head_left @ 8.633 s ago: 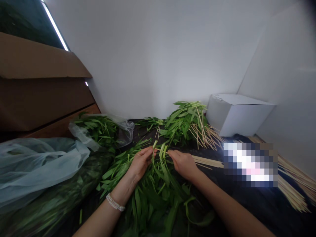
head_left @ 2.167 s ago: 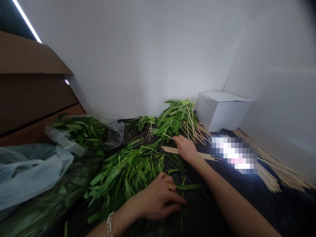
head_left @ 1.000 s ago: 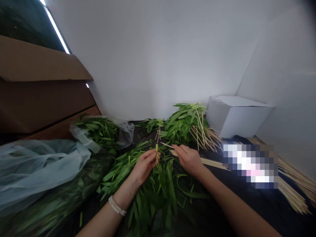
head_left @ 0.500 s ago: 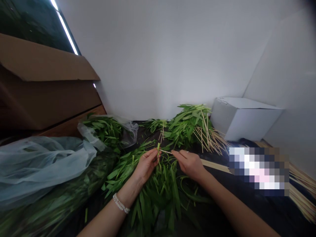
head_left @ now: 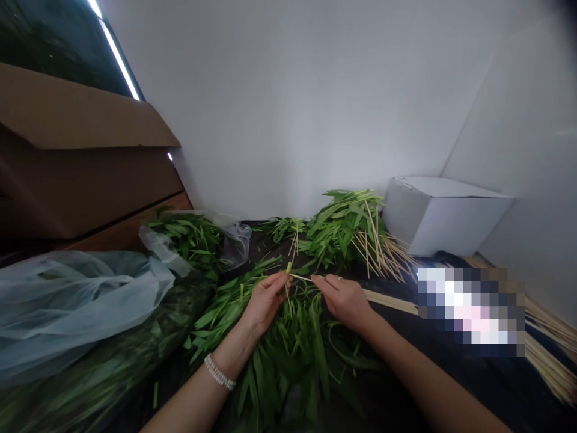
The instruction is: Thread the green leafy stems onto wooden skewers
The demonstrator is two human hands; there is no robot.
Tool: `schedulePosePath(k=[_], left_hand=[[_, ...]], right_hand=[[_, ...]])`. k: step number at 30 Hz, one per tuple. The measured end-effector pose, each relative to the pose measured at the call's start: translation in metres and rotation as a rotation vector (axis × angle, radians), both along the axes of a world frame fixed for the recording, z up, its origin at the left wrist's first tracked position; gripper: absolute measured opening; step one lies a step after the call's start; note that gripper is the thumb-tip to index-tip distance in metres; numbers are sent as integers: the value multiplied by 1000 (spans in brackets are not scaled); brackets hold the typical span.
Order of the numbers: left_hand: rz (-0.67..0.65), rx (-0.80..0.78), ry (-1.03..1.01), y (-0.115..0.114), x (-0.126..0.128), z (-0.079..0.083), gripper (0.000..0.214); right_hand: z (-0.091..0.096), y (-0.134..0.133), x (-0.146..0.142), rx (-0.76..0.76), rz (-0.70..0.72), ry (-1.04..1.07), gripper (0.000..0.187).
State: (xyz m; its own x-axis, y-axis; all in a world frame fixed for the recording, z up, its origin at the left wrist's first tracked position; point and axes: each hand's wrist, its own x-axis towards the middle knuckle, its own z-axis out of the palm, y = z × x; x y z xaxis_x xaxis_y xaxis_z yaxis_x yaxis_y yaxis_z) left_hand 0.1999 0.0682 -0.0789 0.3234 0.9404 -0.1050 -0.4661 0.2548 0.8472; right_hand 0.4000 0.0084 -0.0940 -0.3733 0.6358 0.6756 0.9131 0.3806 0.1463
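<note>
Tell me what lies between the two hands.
In the head view, a thin stick spans from the right hand to the green stem pinched in the left hand.

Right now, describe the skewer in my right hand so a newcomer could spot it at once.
From the white box, look down and left to your right hand. The thin wooden skewer points at the green stem in your left hand; unlike the loose skewers lying nearby, it is held up.

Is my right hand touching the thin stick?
Touching. The head view shows the right hand pinching the thin stick, which juts out toward the left hand.
</note>
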Motion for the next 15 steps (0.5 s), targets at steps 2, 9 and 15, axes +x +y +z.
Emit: schedulePosePath(k=[2,9,15], left_hand=[[20,27,17,1,1,-2,32],[34,73,64,-2,4,-5,34],[25,29,45,-1,3,-3,31]], right_hand=[[-2,1,0,23,12,6,36],[-9,3,-3,49,50,22,35],[-9,2,-5,55,57,27,34]])
